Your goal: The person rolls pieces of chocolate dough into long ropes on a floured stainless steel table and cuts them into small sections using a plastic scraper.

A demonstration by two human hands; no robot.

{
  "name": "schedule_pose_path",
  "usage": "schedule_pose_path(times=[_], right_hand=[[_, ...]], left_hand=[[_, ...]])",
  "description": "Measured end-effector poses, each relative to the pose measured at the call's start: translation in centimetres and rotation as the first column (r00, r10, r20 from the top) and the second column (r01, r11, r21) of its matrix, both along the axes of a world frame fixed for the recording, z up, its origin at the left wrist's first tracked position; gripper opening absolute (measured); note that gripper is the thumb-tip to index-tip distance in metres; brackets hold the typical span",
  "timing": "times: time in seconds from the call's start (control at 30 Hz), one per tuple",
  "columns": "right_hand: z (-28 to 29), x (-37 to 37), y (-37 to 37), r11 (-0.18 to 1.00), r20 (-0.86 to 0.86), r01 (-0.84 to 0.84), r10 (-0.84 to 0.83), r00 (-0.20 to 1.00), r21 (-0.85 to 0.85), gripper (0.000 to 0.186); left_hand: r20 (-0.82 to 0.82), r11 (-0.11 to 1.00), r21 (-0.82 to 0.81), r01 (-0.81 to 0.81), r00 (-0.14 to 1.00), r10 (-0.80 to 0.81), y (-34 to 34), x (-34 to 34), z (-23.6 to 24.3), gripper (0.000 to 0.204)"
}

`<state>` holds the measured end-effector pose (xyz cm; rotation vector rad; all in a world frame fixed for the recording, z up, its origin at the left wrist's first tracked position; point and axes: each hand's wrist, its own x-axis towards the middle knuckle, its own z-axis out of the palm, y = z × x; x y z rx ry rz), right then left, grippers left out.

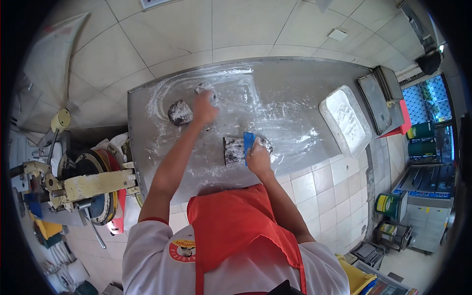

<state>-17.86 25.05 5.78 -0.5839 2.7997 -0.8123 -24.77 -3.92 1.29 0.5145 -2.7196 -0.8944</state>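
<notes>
My right hand is closed on a blue dough scraper, which stands across a dark, flour-dusted slab of dough. Part of that dough shows to the right of the blade, beside my fingers. Farther off to the left, my left hand is over a dark, floured dough piece. Motion smears its fingers, so their grip is not plain. Just left of that hand lies a rounded dark dough lump, also dusted with flour.
The metal worktable carries streaks of flour. On its right stand a white tub of flour and dark baking trays, with a red container beside them. A cream-coloured machine stands left of the table; a tiled wall runs behind it.
</notes>
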Motion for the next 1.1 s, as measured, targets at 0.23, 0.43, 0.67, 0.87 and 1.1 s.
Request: schedule_pose_path(times=[0.23,0.43,0.67,0.87,1.1], right_hand=[[-1.0,1.8,-1.8,0.984,0.167,0.017,-0.047,0.985,0.178,0.044],[-7.0,0.4,-3.8,0.978,0.141,-0.019,-0.011,0.99,0.206,0.041],[0.3,-2.4,2.8,0.95,0.097,0.163,-0.142,0.985,-0.264,0.04],[0.7,-3.1,6.3,0.979,-0.007,0.188,-0.188,0.982,0.074,0.048],[-0.4,-2.2,4.7,0.968,0.149,0.09,-0.127,0.981,0.234,0.051]], left_hand=[[0.288,0.812,0.012,0.583,0.776,-0.561,11.9,11.9,-2.5,0.108],[0.132,0.903,-0.042,0.428,0.898,-0.42,13.4,11.4,-4.7,0.106],[0.179,0.49,0.867,0.09,0.862,-0.475,2.9,8.0,-3.3,0.098],[-0.101,0.996,-0.055,-0.064,0.993,0.059,6.6,-0.1,4.3,0.108],[0.38,0.715,-0.091,0.694,0.687,-0.619,17.7,5.4,1.9,0.121]])
